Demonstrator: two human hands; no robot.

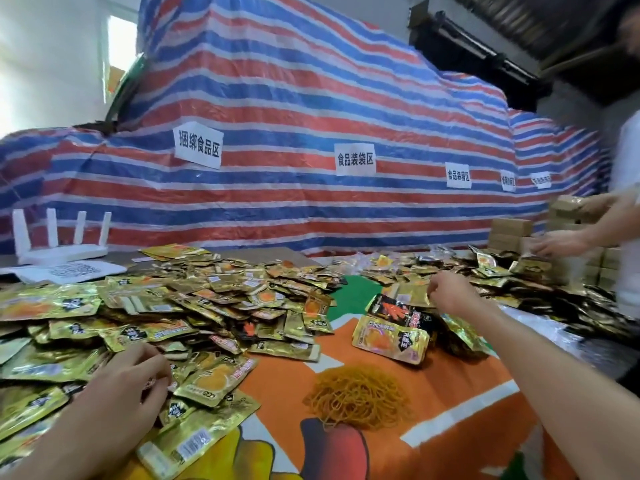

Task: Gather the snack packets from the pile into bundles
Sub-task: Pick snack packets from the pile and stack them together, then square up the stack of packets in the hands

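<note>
Striped tarp (277, 98) with paper signs behind | desk (450, 393) under orange printed cloth | left: snack packet pile (207, 299), left grip (128, 386) curled on its near edge (hold unclear) | centre: rubber bands (360, 396) heaped loose | right: right grip (450, 292) pinching a gold packet (412, 294) in a smaller heap

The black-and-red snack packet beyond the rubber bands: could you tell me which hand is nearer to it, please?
Right. The right hand is just right of the black-and-red snack packet; the left hand is at the gold packet pile, far off to its left.
</note>
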